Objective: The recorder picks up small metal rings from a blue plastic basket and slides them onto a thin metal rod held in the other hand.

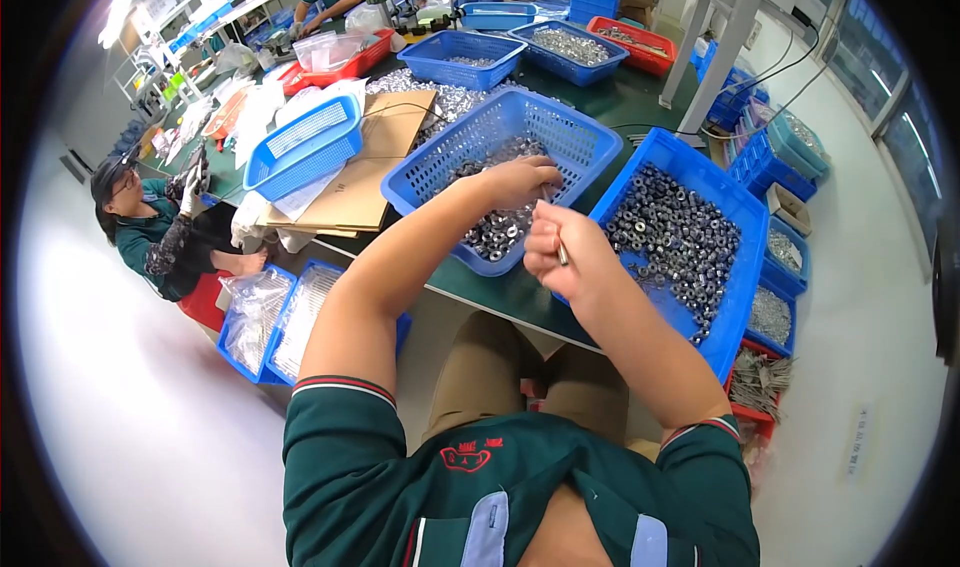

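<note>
Over a blue perforated basket [408, 177], my left hand [522, 181] has its fingers pinched together. What lies between its fingertips is too small to make out. My right hand [568, 251] is closed in a fist just beside it, nearer to me. A thin metal rod [563, 255] sticks out from the underside of that fist. Small ring-shaped metal parts [497, 233] are heaped in the basket under my hands. To the right, a blue tray [737, 312] holds a spread of similar dark metal rings [672, 229].
Cardboard sheets [345, 199] and an empty light-blue basket [305, 147] lie left of my basket. Blue bins [460, 59] and red trays [635, 42] stand behind. A person [160, 217] sits at far left. A white table leg [722, 57] rises behind the tray.
</note>
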{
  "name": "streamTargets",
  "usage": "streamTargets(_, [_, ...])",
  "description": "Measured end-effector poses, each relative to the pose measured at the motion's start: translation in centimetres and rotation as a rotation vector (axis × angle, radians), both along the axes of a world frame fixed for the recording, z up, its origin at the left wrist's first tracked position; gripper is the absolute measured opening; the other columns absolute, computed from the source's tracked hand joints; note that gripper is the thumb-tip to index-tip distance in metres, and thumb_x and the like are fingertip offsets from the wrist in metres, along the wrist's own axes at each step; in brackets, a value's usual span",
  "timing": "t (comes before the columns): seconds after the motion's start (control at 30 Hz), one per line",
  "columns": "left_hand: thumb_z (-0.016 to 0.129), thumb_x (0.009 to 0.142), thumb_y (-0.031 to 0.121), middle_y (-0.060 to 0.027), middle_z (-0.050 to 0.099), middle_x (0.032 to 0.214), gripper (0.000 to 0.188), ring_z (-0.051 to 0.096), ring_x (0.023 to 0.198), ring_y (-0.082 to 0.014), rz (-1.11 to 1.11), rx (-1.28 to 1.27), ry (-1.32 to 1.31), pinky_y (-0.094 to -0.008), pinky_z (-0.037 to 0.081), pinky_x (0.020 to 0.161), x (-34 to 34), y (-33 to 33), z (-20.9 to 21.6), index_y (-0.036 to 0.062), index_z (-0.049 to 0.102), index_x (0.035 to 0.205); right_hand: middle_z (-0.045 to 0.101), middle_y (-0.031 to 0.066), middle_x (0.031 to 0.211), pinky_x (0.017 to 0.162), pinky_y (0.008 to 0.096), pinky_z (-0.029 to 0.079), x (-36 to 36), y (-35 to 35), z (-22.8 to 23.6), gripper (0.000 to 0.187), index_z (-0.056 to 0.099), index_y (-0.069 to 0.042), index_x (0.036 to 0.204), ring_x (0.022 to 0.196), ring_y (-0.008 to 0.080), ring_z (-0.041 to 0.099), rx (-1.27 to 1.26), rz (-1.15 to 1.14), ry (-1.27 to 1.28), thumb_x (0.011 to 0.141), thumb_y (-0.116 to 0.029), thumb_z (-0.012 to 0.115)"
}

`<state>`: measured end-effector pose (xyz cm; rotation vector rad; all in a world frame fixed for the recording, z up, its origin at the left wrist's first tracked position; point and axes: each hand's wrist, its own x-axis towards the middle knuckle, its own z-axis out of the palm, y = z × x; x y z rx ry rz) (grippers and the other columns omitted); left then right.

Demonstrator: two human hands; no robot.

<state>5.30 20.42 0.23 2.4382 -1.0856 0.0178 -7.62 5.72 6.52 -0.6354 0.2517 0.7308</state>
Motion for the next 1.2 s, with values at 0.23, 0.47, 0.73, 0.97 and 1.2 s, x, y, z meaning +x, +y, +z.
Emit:
streamTargets(0.23, [0.060,0.083,0.022,-0.0149,0.049,0.124,0.026,0.049,0.112,-0.0350,0.045,0.168,-0.023,-0.0404,0.040,0.095,1.3,0.6,-2.5,0.0103,0.060,0.106,0.035,-0.0048,0.052,0.040,0.0221,0.026,-10.4,-7.1,4.6,0.014,0.044,-0.010,0.084,0.040,0.0054,0.033,-0.076,0.025,-0.117,0.095,-0.018,0.045])
streamTargets(0.47, [0.060,0.080,0.015,-0.0133,0.060,0.104,0.023,0.057,0.095,-0.0325,0.277,-0.050,-0.268,-0.0394,0.046,0.083,-1.1,-2.2,3.6,0.0074,0.064,0.101,0.034,-0.0032,0.052,0.038,0.0191,0.024,-16.0,-15.7,-0.8,0.017,0.048,-0.004,0.090,0.040,0.0040,0.031,-0.521,-0.337,-0.452,0.095,-0.021,0.047])
streamTargets(0.73, [0.065,0.073,0.015,-0.0122,0.063,0.089,0.022,0.060,0.083,-0.0304,-0.203,0.288,0.060,-0.0403,0.047,0.073,-7.7,-11.6,6.9,0.0066,0.064,0.094,0.035,-0.0057,0.056,0.039,0.0158,0.023,-18.7,-18.3,-4.8,0.012,0.048,-0.006,0.086,0.042,0.0008,0.030,-0.721,-0.476,-0.375,0.092,-0.016,0.052])
streamTargets(0.97, [0.072,0.065,0.012,-0.0176,0.056,0.102,0.046,0.059,0.092,-0.0357,-0.195,0.788,0.128,-0.0435,0.049,0.075,-8.1,-15.0,2.2,0.0065,0.053,0.107,0.039,-0.0062,0.061,0.041,0.0153,0.024,-19.0,-19.6,-5.6,0.012,0.048,-0.006,0.086,0.047,-0.0002,0.032,-0.697,-0.441,-0.333,0.092,-0.016,0.053])
streamTargets(1.2, [0.063,0.070,0.005,-0.0231,0.049,0.112,0.047,0.060,0.092,-0.0393,-0.162,0.683,0.177,-0.0429,0.050,0.077,-7.9,-15.6,1.2,0.0080,0.049,0.114,0.039,-0.0060,0.061,0.043,0.0158,0.026,-18.4,-20.8,-5.6,0.011,0.048,-0.006,0.087,0.049,0.0004,0.034,-0.674,-0.427,-0.274,0.092,-0.014,0.053])
